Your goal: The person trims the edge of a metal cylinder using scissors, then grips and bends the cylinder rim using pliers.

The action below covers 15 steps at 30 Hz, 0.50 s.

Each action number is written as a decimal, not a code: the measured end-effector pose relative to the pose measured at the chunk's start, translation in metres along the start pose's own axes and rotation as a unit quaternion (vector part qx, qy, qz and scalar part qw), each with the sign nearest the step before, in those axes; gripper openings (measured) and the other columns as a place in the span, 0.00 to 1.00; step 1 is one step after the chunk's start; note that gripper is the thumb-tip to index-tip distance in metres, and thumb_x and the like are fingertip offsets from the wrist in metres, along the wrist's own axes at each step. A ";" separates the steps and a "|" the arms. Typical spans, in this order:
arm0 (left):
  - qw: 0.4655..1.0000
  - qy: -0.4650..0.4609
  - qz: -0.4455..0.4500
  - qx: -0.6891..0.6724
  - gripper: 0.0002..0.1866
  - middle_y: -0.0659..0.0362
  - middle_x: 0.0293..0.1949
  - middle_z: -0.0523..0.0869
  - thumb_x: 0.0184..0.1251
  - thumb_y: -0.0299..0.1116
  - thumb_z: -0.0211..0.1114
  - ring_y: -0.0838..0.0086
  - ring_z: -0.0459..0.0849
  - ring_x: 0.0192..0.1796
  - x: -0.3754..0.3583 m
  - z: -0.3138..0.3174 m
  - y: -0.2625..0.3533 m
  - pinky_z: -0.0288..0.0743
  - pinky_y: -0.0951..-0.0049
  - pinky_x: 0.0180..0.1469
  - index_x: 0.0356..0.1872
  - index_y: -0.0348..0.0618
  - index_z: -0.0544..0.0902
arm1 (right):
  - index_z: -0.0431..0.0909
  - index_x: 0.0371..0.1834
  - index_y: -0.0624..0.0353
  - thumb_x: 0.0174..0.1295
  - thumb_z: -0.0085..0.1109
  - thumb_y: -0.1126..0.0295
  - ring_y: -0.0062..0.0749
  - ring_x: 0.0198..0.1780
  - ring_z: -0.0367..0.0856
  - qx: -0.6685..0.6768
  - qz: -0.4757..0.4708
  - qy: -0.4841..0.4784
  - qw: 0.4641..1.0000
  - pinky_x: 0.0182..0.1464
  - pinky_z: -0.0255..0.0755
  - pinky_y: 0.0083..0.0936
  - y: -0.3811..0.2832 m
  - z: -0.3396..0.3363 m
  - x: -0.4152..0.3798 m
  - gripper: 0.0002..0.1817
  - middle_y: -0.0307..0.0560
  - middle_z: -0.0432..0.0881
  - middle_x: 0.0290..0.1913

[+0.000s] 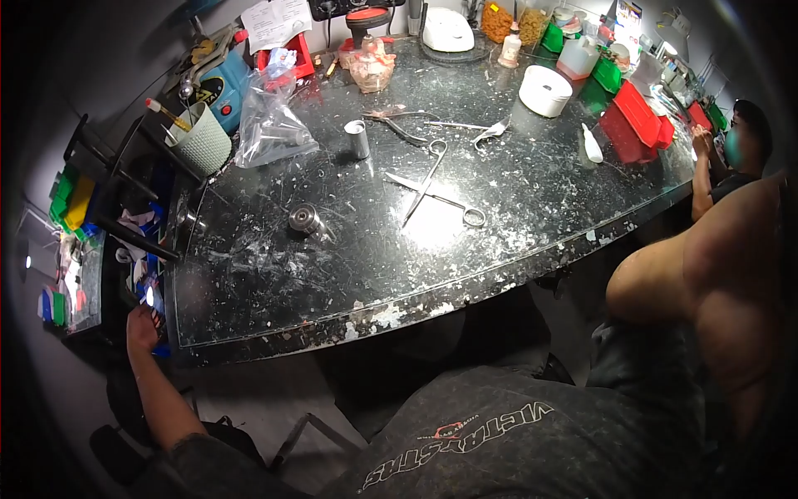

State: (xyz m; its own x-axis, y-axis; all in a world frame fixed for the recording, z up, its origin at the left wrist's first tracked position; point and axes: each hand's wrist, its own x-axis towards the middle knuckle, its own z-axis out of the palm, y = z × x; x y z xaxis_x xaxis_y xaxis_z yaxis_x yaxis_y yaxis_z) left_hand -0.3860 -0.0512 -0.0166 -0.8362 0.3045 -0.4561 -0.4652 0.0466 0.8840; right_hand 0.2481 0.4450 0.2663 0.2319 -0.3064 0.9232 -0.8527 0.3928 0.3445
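Off the table's left edge, my left hand (pixel 143 329) reaches down beside blue bins (pixel 158 339) holding small items. Its fingers are dark and indistinct, so their grip cannot be made out. My right arm (pixel 665 274) is bent at the right side, and no right hand shows. Scissors (pixel 428 195) lie spread on the black worktop (pixel 274 308). Behind them are pliers (pixel 399 129) and another metal tool (pixel 490 130). One metal cylinder (pixel 357 140) stands upright; another metal piece (pixel 306 219) lies nearer to me.
A woven cup (pixel 199 143) with tools and a clear plastic bag (pixel 273 125) stand at the left. Toward the right are a white round container (pixel 545 90), a white tube (pixel 591 143) and red bins (pixel 636 116). Another person's hands (pixel 702 140) show at far right.
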 end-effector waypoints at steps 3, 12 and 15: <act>1.000 -0.008 -0.003 0.003 0.09 0.65 0.23 0.73 0.68 0.35 0.54 0.75 0.71 0.25 0.003 -0.001 0.001 0.63 0.73 0.29 0.27 0.51 0.72 | 0.74 0.62 0.65 0.72 0.52 0.55 0.28 0.52 0.82 -0.005 -0.002 0.000 1.000 0.64 0.69 0.33 -0.005 -0.001 0.001 0.25 0.50 0.83 0.52; 0.997 -0.045 0.044 0.033 0.07 0.66 0.27 0.75 0.70 0.35 0.53 0.75 0.71 0.31 0.030 -0.042 0.003 0.64 0.75 0.38 0.30 0.50 0.75 | 0.73 0.63 0.65 0.72 0.51 0.54 0.28 0.53 0.81 -0.017 0.001 -0.002 1.000 0.65 0.68 0.34 -0.016 -0.006 0.005 0.26 0.50 0.83 0.54; 0.998 -0.038 0.032 -0.029 0.09 0.61 0.33 0.84 0.71 0.34 0.53 0.71 0.82 0.37 0.017 -0.043 0.019 0.76 0.70 0.46 0.37 0.45 0.80 | 0.73 0.63 0.65 0.72 0.51 0.54 0.28 0.53 0.81 -0.020 0.001 0.000 1.000 0.66 0.68 0.35 -0.019 -0.007 0.005 0.27 0.50 0.83 0.54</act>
State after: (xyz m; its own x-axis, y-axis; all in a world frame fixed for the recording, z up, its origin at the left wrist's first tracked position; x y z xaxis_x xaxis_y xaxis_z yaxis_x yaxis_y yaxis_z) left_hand -0.4218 -0.0862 -0.0121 -0.8409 0.3767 -0.3887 -0.4299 -0.0286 0.9024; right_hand 0.2687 0.4421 0.2661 0.2300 -0.3057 0.9239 -0.8342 0.4270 0.3489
